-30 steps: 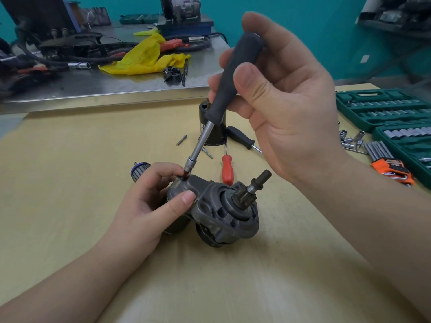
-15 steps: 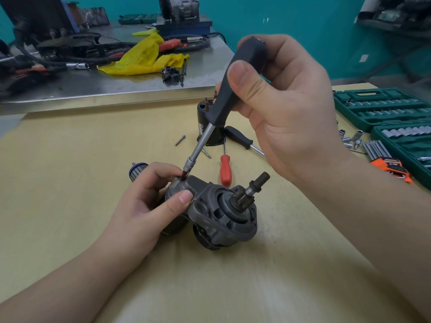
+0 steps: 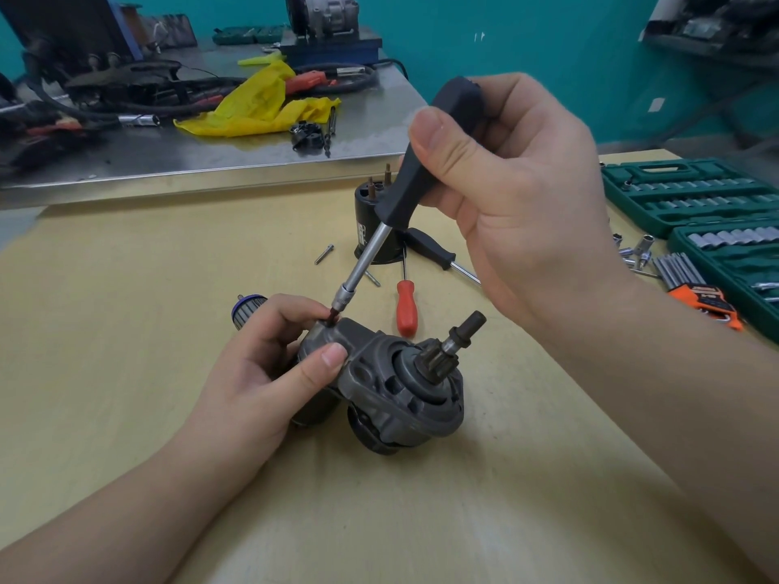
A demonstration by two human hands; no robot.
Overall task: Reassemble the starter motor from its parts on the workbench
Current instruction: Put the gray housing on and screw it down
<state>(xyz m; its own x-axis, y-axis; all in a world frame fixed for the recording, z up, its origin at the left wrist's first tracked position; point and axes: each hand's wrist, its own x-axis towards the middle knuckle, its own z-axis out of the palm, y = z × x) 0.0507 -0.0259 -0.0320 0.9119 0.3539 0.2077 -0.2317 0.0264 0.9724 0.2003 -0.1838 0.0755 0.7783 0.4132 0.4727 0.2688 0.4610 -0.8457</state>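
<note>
The starter motor [image 3: 388, 385] lies on the tan counter [image 3: 126, 330] near the middle, its pinion shaft pointing up and to the right. The left hand [image 3: 269, 373] comes in from the near left, forearm low over the counter, fingers curled round the motor's left end with the thumb [image 3: 320, 364] laid across the grey housing. The right hand [image 3: 514, 204] reaches in from the right, raised above the motor, wrist bent, fingers and thumb wrapped round the black handle of a nut driver [image 3: 404, 204]. The driver slants down to the left, and its socket tip sits on a bolt at the housing's upper left corner, beside the left fingertips. Beyond, a red screwdriver [image 3: 406, 307] lies on the counter.
</note>
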